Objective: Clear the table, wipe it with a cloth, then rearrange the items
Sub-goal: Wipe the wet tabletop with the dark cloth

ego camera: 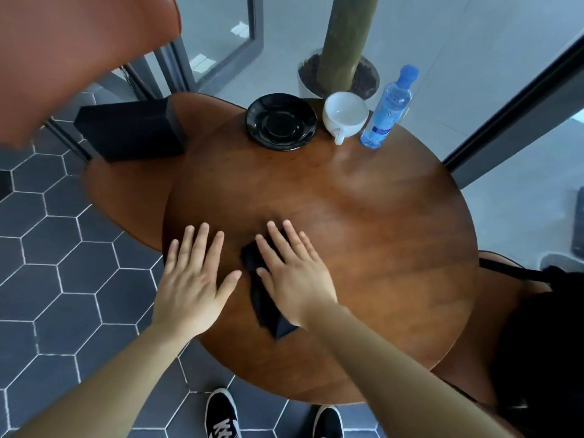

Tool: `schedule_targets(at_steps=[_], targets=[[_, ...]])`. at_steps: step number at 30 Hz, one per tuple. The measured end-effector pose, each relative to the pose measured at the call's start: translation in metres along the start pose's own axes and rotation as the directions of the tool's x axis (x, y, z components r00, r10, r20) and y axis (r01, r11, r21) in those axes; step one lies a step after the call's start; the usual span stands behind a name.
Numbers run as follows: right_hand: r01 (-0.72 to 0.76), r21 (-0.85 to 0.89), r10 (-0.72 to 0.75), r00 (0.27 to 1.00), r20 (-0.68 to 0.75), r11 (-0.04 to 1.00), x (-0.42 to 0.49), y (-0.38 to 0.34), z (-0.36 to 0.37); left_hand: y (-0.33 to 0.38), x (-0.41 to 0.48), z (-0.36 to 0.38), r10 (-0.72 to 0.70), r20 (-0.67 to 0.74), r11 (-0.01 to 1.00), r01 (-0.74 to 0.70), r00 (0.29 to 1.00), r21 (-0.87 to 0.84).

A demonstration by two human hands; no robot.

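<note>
Pressing the black cloth [265,311] flat onto the worktop [363,232] with the right hand [294,273], fingers straight and spread, palm down, clearly for wiping. Bracing just left of the cloth with the left hand [192,279], likewise flat, released, holding nothing. Parked well beyond the cloth, probably to leave wiping room: saucer [282,121], cup [345,115], bottle [387,112].

At the far edge of the worktop [363,235] a saucer [281,122], a cup [345,116] and a water bottle [388,112] stand in a row left to right, a box [132,131] lies on a seat [110,191] to the left, and nearer the front the cloth [263,306] lies under the right hand [295,275], the left hand [192,278] flat just left of it.
</note>
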State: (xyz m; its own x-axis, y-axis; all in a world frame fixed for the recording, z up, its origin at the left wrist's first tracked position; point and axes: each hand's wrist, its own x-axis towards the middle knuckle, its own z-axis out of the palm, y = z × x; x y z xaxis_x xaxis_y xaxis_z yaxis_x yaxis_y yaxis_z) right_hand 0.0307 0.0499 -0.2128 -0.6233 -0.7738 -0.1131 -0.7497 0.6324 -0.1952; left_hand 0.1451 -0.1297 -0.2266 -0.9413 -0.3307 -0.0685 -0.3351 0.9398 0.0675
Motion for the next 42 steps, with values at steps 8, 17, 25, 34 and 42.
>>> schedule_targets(at_steps=[8, 17, 25, 34, 42], targets=[[-0.622, 0.082, 0.626, 0.778, -0.048, 0.779, -0.027, 0.132, -0.031, 0.004, 0.000, -0.002, -0.011, -0.005, 1.000, 0.010, 1.000, -0.012], [-0.126, -0.022, 0.125, 0.992, -0.007, 0.992, -0.134, -0.017, 0.023, 0.003, 0.000, -0.003, 0.002, -0.002, 0.999, -0.002, 1.000, -0.044], [-0.245, -0.027, 0.243, 0.969, -0.052, 0.969, -0.149, 0.107, -0.011, 0.057, -0.021, -0.004, 0.152, -0.017, 0.978, -0.153, 0.988, -0.144], [-0.295, 0.047, 0.298, 0.945, -0.137, 0.954, -0.117, 0.168, -0.021, 0.188, -0.007, -0.005, 0.407, 0.022, 0.893, -0.393, 0.913, -0.221], [-0.280, 0.176, 0.324, 0.890, -0.320, 0.944, -0.158, 0.163, -0.024, 0.242, 0.048, -0.008, 0.683, 0.032, 0.728, -0.677, 0.730, -0.107]])
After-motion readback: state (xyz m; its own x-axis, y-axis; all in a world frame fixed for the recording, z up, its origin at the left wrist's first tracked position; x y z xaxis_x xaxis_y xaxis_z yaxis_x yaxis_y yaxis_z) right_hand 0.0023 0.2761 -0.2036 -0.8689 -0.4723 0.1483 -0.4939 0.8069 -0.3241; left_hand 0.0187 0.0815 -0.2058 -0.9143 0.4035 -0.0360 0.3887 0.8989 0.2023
